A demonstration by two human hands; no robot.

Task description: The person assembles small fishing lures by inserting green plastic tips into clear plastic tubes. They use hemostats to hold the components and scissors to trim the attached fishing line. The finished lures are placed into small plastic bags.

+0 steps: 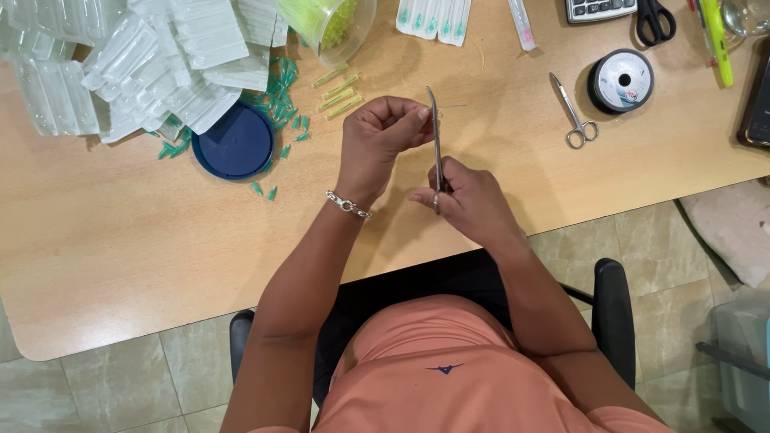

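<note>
Spreading wide beneath both hands, a wooden counter (120, 240). Heaping up well beyond the left hand, to its left, a pile of clear plastic packs (136, 64). Lying just below that pile, a round blue lid (235, 143), ringed by scattered green caps (281, 88). Sitting well to the right of the right hand, a spool (621, 80), with small silver scissors (575, 116) resting beside it. Clenching near the counter's middle, the left hand (378, 138), pinching a thin thread, barely visible. Gripping long slim scissors (436, 140), the right hand (465, 200), just below the left, blades pointing upward against the left fingertips.
</note>
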